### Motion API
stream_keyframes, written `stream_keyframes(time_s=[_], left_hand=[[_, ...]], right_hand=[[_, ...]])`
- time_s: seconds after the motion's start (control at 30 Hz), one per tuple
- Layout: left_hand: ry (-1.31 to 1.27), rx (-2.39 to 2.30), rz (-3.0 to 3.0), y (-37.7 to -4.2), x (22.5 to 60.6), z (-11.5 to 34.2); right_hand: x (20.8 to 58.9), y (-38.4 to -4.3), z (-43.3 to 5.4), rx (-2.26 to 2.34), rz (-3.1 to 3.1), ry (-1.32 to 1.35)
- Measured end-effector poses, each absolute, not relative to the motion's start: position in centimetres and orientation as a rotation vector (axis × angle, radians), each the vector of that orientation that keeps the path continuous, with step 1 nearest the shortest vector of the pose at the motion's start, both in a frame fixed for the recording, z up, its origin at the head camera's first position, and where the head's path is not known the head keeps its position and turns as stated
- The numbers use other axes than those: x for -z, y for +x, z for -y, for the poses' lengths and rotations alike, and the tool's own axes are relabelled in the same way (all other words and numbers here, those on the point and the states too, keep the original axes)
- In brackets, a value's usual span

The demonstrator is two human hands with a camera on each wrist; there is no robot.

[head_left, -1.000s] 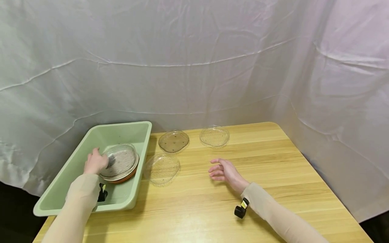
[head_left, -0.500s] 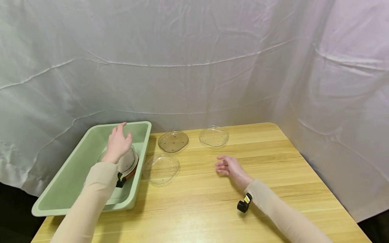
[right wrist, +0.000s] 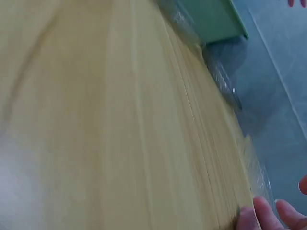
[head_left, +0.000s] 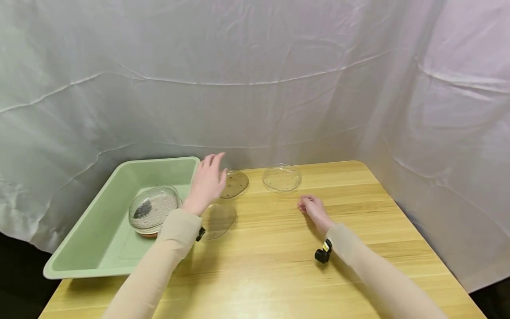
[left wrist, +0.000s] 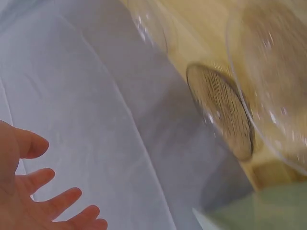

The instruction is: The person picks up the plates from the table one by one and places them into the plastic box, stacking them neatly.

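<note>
My left hand [head_left: 207,184] is raised at the green tub's right rim, fingers spread and holding nothing; the left wrist view shows its bare palm side. It overlaps a smoky-brown, shallow transparent dish [head_left: 237,184] on the table. Under the left wrist sits a clear dish [head_left: 223,219], partly hidden by the sleeve. A third, clear ridged dish [head_left: 281,178] lies at the back edge of the table. Just over the wood, my right hand [head_left: 314,210] has loosely bent fingers and nothing in them. The tub holds a stack of dishes [head_left: 155,208], a clear one on top.
The green tub [head_left: 91,239] stands at the left of the wooden table [head_left: 259,274] and overhangs its left edge. Lower in the stack an orange-brown rim shows. A grey curtain [head_left: 255,110] hangs behind the table and on the right side.
My left hand has come up out of the tub and moved right, over its rim toward the dishes on the table. The right hand has drifted slightly right and back, its fingers more bent.
</note>
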State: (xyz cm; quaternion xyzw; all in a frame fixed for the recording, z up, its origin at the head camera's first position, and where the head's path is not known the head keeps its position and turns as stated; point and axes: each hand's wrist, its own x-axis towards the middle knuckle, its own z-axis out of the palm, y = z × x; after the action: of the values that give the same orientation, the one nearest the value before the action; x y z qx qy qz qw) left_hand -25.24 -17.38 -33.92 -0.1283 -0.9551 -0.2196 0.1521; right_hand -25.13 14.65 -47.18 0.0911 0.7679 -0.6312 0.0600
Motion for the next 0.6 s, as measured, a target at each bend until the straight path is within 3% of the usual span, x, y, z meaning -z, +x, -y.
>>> stream_keyframes(time_s=[0.6], left_hand=[[-0.668, 0.202, 2.814, -23.5, 40.5, 11.4]], right_hand=[[47.6, -28.4, -16.0, 1.691, -2.517, 0.327]])
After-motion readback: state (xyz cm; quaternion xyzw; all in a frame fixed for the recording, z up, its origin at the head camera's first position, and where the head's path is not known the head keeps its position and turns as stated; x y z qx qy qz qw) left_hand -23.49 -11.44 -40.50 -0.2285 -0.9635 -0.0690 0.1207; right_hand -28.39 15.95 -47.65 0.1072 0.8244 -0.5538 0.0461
